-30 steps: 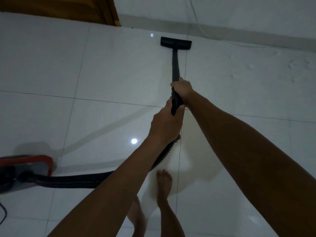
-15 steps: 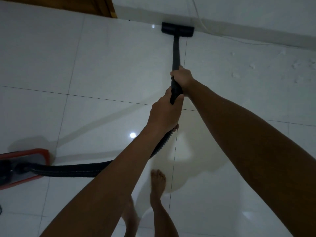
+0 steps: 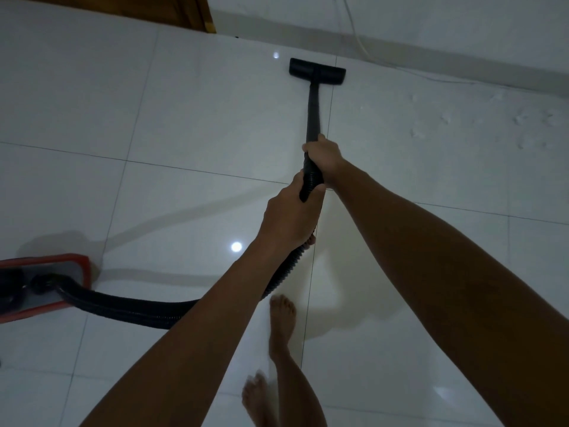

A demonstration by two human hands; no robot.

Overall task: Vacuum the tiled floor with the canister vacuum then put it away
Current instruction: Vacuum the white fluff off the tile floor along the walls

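Left hand (image 3: 289, 218) nearest, fingers wrapped round ribbed hose (image 3: 132, 309) at its upper end; hose soft, bends freely, poor for steering. It trails back-left from that hand to red canister (image 3: 46, 285) on tiled floor (image 3: 154, 118); canister likely heavier, follows by dragging. Right hand (image 3: 324, 154) just ahead of left, clamped on rigid wand (image 3: 313, 115): stiff, light, best hold for push-pull. Floor head (image 3: 317, 70) well beyond right hand, flat on tile, near wall base. Glossy tile, probably slippery for bare feet.
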